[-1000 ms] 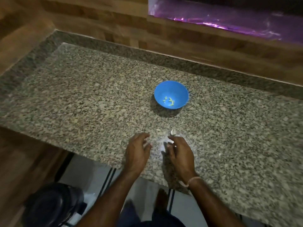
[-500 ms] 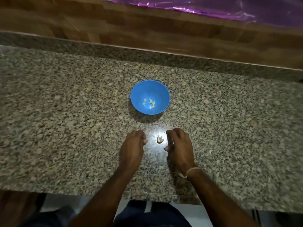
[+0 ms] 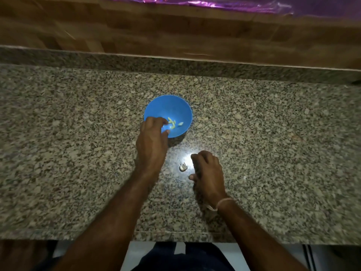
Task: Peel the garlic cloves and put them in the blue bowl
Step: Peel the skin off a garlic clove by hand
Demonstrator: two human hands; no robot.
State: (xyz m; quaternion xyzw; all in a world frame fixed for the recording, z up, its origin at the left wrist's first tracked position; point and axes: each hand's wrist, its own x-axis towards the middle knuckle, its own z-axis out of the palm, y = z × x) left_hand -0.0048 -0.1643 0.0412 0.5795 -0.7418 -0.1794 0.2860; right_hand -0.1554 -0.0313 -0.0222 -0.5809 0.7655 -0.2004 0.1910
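The left hand [image 3: 151, 142] has left its place beside the garlic piece [image 3: 183, 166] on the counter [image 3: 78, 153] and reached forward to the blue bowl [image 3: 175, 106]. Its fingers [image 3: 156, 122] (curled, I cannot see if they hold something) are now over the near rim.

Left hand [image 3: 151, 141] forward, right hand [image 3: 208, 173] curled

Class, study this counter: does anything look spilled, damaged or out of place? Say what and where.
Nothing is spilled or damaged. The blue bowl stands upright with pale cloves inside. Only a small whitish garlic scrap lies loose on the counter, just beside the right hand; whether peel or clove is unclear.
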